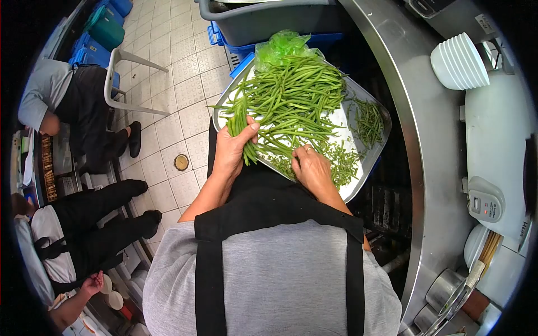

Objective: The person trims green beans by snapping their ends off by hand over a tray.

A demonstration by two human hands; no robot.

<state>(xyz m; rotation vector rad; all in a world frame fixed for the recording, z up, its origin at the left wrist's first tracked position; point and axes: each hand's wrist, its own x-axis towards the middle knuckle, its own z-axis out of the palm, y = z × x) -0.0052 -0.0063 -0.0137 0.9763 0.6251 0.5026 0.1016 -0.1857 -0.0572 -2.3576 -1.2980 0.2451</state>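
Note:
A large heap of green beans [297,89] lies on a white tray [352,193] in front of me. My left hand [232,147] is closed around a bunch of beans [240,112] at the tray's near left edge. Over the near edge, my right hand [311,166] has its fingers pinched together beside small trimmed bits [342,159]; what it holds, if anything, is too small to tell. More thin green pieces [368,120] form a pile on the tray's right side. A green plastic bag [281,47] rests at the far end, against the beans.
Beyond the tray stands a grey tub [269,25]. A steel counter [417,140] curves along the right, with stacked white bowls [460,61]. Two people [89,112] work at the left, near a white chair [112,81]. A round drain [181,162] is in the tiled floor.

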